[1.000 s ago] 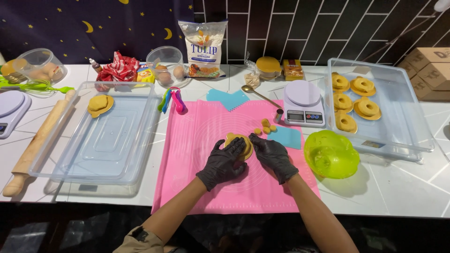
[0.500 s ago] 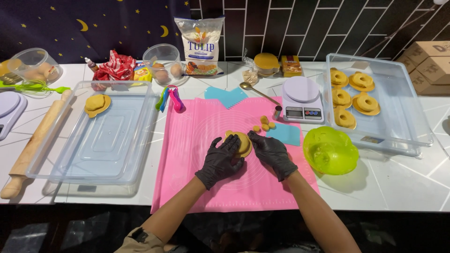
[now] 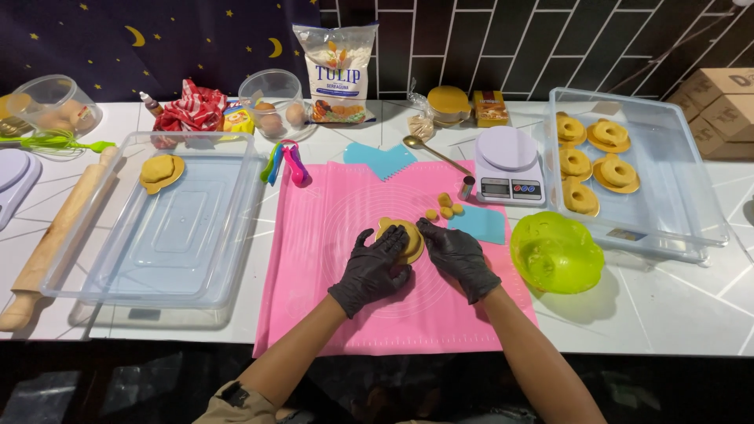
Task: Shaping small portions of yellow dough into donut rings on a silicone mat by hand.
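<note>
On the pink mat [image 3: 338, 235], both gloved hands, left [image 3: 371, 269] and right [image 3: 458, 257], cup the dough round [image 3: 402, 238] between them.

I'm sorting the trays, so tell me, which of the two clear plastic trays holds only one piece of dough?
The clear tray on the left, beside the rolling pin: one dough piece in its far corner. The right tray holds several ring-shaped pieces.

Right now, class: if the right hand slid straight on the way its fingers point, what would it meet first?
The right hand points up-left, already touching the dough piece; past it, probably bare pink mat, though the exact line is uncertain.
</note>
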